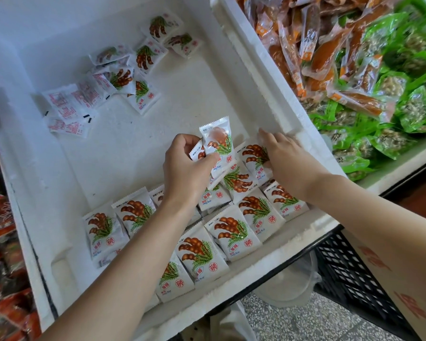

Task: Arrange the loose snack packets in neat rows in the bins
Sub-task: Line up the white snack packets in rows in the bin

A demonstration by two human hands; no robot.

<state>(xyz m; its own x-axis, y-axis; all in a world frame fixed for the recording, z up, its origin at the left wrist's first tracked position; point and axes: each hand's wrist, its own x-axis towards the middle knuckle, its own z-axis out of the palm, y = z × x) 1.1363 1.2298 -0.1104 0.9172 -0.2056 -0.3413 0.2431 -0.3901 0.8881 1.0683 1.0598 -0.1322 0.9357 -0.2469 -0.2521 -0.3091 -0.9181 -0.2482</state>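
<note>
A white foam bin [263, 77] holds white snack packets printed with brown pods. Several packets [221, 232] lie in rows along the near wall. My left hand [185, 168] grips a small stack of packets [215, 141], the top one upright. My right hand [288, 156] lies over a packet [252, 156] by the bin's right wall, thumb tucked at its edge; whether the fingers grip it is unclear. A loose heap of packets [103, 87] lies at the far left of the bin, some face down.
A second foam bin [389, 178] to the right holds orange sausage packets [312, 45] and green packets [403, 99]. Red packets [0, 242] fill the left edge. A black crate [349, 274] and a cardboard box [389, 274] stand below on the speckled floor.
</note>
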